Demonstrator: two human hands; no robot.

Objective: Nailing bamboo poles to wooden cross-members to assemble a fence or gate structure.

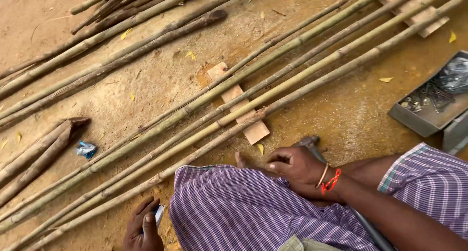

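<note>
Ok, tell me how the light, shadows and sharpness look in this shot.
Head view: soft, even daylight, with only faint shadows under the bamboo poles; no harsh glare on the earth floor. The poles, right hand and metal tray read fairly sharp; the left hand at the bottom edge is dimmer.

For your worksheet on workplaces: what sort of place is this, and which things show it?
Probably an outdoor, ground-level craft worksite: bare earth floor, long bamboo poles laid over a wooden strip, and a metal tray of nails.
</note>
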